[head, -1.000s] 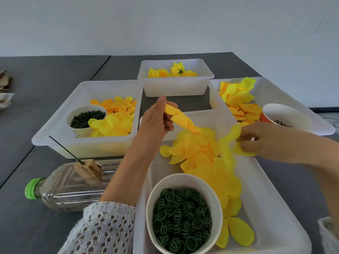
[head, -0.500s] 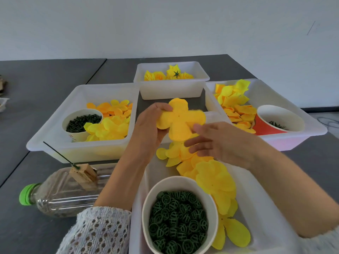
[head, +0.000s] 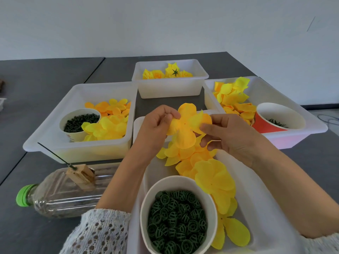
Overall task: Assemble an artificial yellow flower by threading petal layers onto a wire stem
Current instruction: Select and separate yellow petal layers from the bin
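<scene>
At frame centre, left hand [head: 156,125] and right hand [head: 225,136] pinched one petal layer [head: 185,129]; risk: creasing, or two layers stuck together, missing wire [head: 53,154].

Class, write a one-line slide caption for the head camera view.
Both hands, left and right, hold a yellow fabric petal layer above a white plastic tray of petals.

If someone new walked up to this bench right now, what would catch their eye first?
Most likely the bright yellow petal layer held up at the centre, pinched between the left hand and the right hand. Next, the white cup of dark green rings in the near tray, beside a heap of loose yellow petals. At left, a clear bottle lies on its side.
</scene>
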Demonstrator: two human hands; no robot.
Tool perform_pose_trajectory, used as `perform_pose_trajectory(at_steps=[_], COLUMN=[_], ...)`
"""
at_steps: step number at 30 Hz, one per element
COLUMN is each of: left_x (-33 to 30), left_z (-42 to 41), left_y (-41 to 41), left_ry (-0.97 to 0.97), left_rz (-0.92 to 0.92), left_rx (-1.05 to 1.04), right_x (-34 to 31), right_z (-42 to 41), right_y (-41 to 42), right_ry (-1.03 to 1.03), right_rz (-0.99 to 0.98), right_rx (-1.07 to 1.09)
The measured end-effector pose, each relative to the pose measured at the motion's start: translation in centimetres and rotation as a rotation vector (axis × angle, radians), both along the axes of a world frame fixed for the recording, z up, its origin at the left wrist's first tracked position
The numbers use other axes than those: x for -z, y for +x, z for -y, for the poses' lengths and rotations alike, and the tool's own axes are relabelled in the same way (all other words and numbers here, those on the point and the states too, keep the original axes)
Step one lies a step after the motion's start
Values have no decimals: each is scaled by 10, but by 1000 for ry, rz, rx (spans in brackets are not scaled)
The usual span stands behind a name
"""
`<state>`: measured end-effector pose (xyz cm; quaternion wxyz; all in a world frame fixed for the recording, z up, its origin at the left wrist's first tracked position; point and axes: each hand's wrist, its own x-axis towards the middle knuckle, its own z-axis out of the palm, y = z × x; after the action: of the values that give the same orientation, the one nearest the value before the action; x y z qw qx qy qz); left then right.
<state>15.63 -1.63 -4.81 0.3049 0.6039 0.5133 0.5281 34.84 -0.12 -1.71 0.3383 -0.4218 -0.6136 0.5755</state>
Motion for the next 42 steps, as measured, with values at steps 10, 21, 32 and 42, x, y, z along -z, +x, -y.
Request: perform_pose_trajectory(at_steps=[10, 21, 32, 42], left_x=[-5, -7, 1, -11], left_z=[12, 9, 13, 25], left_y=[15, 7, 23, 32], left_ry=[-40, 113, 93, -34], left_rz=[-427, -134, -506, -328], left_rx=[142, -287, 50, 137], right_x=[12, 13, 5, 3], right_z=[8, 8, 18, 32], right_y=[-13, -6, -10, -6], right_ry=[152, -80, 138, 235], right_rz=[218, 19, 174, 326], right_rx=[76, 93, 182, 267])
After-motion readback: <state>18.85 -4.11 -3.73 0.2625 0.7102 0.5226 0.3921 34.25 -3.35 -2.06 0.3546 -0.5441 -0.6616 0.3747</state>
